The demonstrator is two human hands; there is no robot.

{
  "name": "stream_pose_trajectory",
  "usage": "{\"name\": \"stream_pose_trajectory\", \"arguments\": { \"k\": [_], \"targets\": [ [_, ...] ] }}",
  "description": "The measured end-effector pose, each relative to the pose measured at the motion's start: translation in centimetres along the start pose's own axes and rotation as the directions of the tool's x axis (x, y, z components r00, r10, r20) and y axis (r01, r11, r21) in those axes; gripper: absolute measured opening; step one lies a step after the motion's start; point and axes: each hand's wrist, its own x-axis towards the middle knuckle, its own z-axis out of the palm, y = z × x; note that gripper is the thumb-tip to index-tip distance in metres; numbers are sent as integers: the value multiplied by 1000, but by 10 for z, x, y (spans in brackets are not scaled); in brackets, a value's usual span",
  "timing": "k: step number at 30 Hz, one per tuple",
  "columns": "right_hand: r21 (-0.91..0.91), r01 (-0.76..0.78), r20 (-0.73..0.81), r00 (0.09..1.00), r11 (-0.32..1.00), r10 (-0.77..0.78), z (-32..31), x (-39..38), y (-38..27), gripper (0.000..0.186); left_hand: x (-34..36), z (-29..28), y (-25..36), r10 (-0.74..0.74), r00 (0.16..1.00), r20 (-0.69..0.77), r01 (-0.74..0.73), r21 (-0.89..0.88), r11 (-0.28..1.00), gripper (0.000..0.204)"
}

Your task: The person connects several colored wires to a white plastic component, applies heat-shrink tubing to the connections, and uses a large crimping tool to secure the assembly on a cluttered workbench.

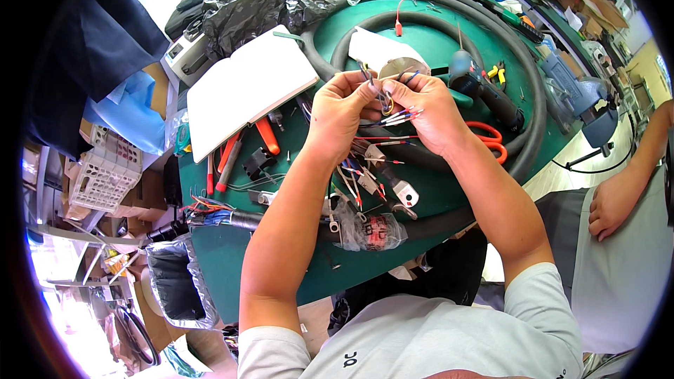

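Observation:
My left hand (pixel 335 116) and my right hand (pixel 434 118) are close together over the green table, fingers pinched. Between them they grip a small group of thin wires (pixel 386 104), dark, yellow and white. Several wires with white sleeves and coloured tips (pixel 401 118) stick out beneath my right hand. Just below my hands lie loose wire ends and a large metal cable lug (pixel 406 195). A clear plastic bag (pixel 372 233) sits nearer to me. My fingers partly hide where the wires meet.
Thick black cable (pixel 535 109) loops around the table's right side. An open notebook (pixel 254 83) lies at left, beside orange-handled tools (pixel 267 136). Red-handled scissors (pixel 494 142) and a black power tool (pixel 495 102) lie right. Another person's hand (pixel 612 207) rests at far right.

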Motion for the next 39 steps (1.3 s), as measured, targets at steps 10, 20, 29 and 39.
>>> {"name": "stream_pose_trajectory", "arguments": {
  "k": [10, 20, 29, 39],
  "targets": [
    [-42, 39, -4, 999, 998, -39, 3, 0, 6, 17, 1, -1, 1, 7, 999, -43, -5, 46, 999, 24],
    [-7, 10, -41, 999, 1000, -10, 2, 0, 6, 16, 2, -1, -1, 59, 996, -65, -61, -29, 998, 20],
    [-93, -2, 27, 1000, 996, 5, 4, 0, 4, 17, 0, -3, -3, 58, 998, -33, -58, -6, 998, 22],
    [-113, -38, 8, 999, 993, 39, 4, -2, 2, 15, 2, -3, -4, 32, 999, 39, -31, -27, 999, 25]
  ]
}}
